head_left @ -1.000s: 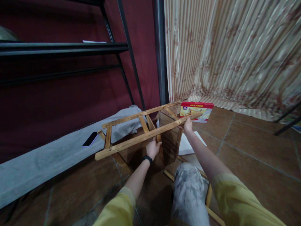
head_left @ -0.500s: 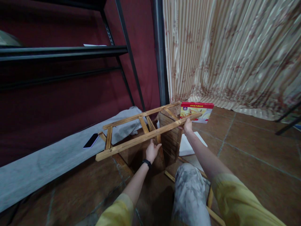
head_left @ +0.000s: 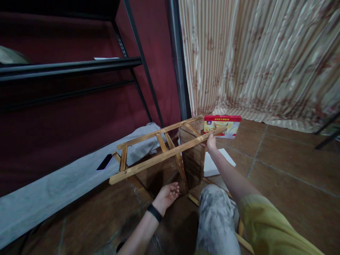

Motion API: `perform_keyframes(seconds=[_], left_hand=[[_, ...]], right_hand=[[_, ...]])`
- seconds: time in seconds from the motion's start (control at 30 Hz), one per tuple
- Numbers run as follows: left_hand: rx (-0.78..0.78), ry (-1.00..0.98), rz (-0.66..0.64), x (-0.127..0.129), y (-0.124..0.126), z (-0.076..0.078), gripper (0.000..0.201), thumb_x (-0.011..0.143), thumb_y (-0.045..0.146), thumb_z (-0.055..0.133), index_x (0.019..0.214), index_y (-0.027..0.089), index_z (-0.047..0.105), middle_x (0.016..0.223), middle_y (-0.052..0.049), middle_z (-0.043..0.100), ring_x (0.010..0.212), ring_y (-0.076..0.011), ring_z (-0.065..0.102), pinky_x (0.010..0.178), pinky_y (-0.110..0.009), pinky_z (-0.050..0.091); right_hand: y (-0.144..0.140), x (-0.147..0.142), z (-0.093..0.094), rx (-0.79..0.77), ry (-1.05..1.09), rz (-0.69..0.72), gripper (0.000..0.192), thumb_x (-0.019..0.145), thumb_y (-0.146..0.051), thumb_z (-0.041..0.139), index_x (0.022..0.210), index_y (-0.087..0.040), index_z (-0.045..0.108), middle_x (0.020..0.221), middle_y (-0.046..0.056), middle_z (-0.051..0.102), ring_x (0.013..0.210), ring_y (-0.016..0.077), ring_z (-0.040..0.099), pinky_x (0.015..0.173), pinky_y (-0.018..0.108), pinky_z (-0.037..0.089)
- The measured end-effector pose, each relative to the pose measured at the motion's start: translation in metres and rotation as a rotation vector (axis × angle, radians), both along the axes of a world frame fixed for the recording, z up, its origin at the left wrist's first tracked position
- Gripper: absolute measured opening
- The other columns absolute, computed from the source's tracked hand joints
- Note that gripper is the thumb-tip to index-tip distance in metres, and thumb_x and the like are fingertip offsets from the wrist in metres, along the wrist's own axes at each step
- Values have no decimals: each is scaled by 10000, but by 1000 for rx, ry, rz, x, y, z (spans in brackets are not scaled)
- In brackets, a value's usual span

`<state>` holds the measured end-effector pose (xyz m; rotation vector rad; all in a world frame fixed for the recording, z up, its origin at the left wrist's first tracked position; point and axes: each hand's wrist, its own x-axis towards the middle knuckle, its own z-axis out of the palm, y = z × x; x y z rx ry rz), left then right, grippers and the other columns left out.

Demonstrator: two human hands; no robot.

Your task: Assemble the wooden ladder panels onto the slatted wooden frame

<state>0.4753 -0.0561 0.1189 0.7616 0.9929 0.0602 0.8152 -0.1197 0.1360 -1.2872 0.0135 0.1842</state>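
Right hand (head_left: 211, 141) grips the far end of the wooden frame (head_left: 159, 156) propped ahead, while left hand (head_left: 168, 194) sits palm-up below it, cupping what look like small fasteners, probably for fixing next.

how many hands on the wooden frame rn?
1. The right hand grips the wooden frame at its far end rail. The left hand is off it, low over the floor, palm up.

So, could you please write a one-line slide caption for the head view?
Right hand grips a wooden frame on tiled floor; left hand lies open below.
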Motion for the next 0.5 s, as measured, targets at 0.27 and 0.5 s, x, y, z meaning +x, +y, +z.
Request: perform_keyframes(seconds=[0.27,0.5], left_hand=[[-60,-259,13,-5,-20,61,177,780,-24,573,901,106,567,779,-58,653,610,-97,616,527,-189,469],[289,-404,67,18,4,146,56,850,104,576,849,134,624,904,-82,683,707,-101,627,603,-200,509]], right_hand=[[-1,-3,8,-25,128,-4,394,921,-501,312,1126,-207,476,1207,131,540,1036,250,609,677,415,608],[-4,-7,12,-26,120,-4,380,922,-456,315,1139,-191,478,1250,150,514,1073,264,584,662,401,605]])
